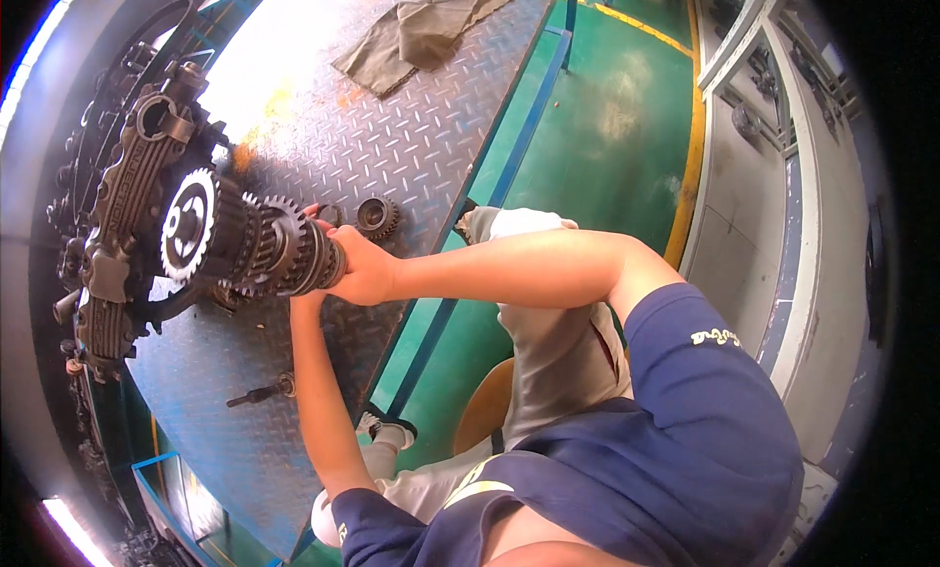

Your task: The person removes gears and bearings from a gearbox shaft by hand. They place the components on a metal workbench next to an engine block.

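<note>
Fingers of R hand gripped near end of gear assy; L hand was mostly hidden, grip indeterminable. Loose gear lay nearby on metal tbl.

A mechanical workshop: a stacked cluster of dark steel gears at a grey diamond-plate metal workbench, glossy green floor right of the workbench.

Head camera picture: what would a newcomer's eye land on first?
Most likely the stack of toothed metal gears, left of centre, with the right hand closed on its near end. After that, perhaps the dark ribbed metal casting just left of the gears, and the rumpled brownish cloth lying near the top on the tread-patterned metal bench.
</note>
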A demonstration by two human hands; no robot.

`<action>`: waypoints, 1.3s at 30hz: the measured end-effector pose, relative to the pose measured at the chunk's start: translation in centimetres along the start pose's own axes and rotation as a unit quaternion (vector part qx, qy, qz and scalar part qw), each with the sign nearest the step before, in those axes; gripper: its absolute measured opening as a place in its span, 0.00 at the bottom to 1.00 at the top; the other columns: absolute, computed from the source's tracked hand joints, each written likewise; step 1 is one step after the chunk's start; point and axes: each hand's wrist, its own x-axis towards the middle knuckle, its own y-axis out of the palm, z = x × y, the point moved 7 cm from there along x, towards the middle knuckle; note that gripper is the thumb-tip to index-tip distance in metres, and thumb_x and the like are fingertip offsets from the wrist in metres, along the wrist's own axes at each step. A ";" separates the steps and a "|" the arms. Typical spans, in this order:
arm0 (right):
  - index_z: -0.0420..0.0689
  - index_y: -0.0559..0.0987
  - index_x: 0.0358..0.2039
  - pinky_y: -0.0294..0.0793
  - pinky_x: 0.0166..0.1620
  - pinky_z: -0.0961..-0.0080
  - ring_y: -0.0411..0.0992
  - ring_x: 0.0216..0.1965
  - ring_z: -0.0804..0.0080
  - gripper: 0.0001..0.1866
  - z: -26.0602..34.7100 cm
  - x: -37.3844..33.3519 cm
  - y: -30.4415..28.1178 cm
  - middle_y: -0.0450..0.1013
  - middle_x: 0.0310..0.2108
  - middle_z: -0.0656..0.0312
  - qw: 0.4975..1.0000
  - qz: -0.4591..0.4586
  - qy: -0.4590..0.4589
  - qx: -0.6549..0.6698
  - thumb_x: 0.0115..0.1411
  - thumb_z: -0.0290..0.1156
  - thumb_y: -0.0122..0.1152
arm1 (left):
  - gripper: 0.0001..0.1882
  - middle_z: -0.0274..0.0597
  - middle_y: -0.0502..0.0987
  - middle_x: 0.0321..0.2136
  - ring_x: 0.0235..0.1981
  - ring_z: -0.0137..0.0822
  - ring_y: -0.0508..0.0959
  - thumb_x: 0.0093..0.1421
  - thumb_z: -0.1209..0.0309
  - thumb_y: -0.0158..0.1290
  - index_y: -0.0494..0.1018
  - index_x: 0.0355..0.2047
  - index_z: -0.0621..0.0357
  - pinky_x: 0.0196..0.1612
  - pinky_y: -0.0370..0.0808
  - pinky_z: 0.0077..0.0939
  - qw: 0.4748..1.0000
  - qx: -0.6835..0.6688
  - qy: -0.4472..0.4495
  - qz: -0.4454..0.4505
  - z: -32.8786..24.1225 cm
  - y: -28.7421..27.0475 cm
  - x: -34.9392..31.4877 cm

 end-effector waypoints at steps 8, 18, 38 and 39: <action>0.36 0.73 0.24 0.68 0.35 0.70 0.71 0.27 0.62 0.09 -0.6 -0.4 0.2 0.71 0.22 0.47 0.995 0.029 0.087 0.040 0.43 0.28 0.58 | 0.21 0.48 0.70 0.44 0.47 0.41 0.70 0.48 0.68 0.57 0.66 0.42 0.62 0.50 0.64 0.32 0.999 0.035 0.007 -0.036 -1.4 0.1 -2.1; 0.33 0.75 0.34 0.68 0.42 0.72 0.70 0.37 0.71 0.11 -0.9 -0.8 0.4 0.74 0.33 0.57 0.989 0.029 0.125 0.075 0.50 0.25 0.57 | 0.42 0.47 0.69 0.44 0.48 0.42 0.68 0.36 0.51 0.64 0.65 0.48 0.63 0.52 0.62 0.34 0.994 0.020 0.088 0.054 -8.0 0.8 4.3; 0.40 0.66 0.47 0.71 0.41 0.77 0.71 0.36 0.75 0.25 -2.0 -0.3 1.2 0.73 0.36 0.62 0.990 0.080 0.100 0.051 0.49 0.22 0.65 | 0.19 0.42 0.72 0.37 0.38 0.35 0.72 0.54 0.69 0.55 0.68 0.45 0.62 0.42 0.71 0.25 0.869 -0.470 -0.152 0.018 3.2 3.6 2.0; 0.40 0.66 0.47 0.71 0.41 0.77 0.71 0.36 0.75 0.25 -1.7 -0.1 1.8 0.73 0.36 0.62 0.989 0.088 0.104 0.061 0.49 0.22 0.65 | 0.19 0.40 0.73 0.39 0.37 0.34 0.74 0.59 0.66 0.50 0.67 0.48 0.63 0.43 0.74 0.23 0.562 -0.777 -0.281 -0.047 7.4 5.5 -0.2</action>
